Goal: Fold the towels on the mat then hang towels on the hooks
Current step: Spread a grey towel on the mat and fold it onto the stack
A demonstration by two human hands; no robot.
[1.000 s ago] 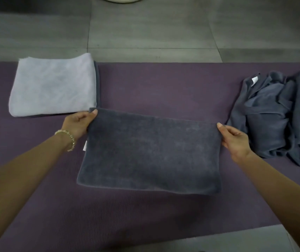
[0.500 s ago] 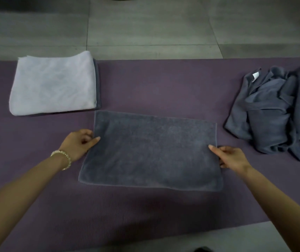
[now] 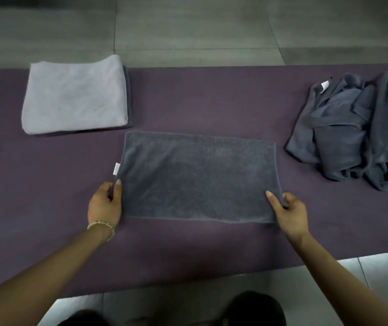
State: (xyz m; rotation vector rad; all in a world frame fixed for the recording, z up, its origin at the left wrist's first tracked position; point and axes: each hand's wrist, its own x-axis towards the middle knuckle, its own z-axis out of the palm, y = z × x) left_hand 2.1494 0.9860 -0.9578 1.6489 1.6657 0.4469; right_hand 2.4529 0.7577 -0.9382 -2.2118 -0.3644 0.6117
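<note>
A dark grey towel [image 3: 197, 175], folded to a flat rectangle, lies in the middle of the purple mat [image 3: 188, 102]. My left hand [image 3: 104, 203] pinches its near left corner, just below a small white tag. My right hand [image 3: 288, 211] pinches the near right corner. At the back left sits a stack with a folded light lilac towel [image 3: 74, 95] on top of a darker one. A crumpled heap of dark grey towels [image 3: 355, 128] lies at the right end of the mat.
Grey floor tiles [image 3: 188, 27] run beyond the mat's far edge. Lighter tiles [image 3: 212, 292] and my dark-clothed knees show at the near edge. No hooks are in view.
Both hands have slid from the towel's far corners down its sides to the near corners, and the towel now lies flat on the mat.
</note>
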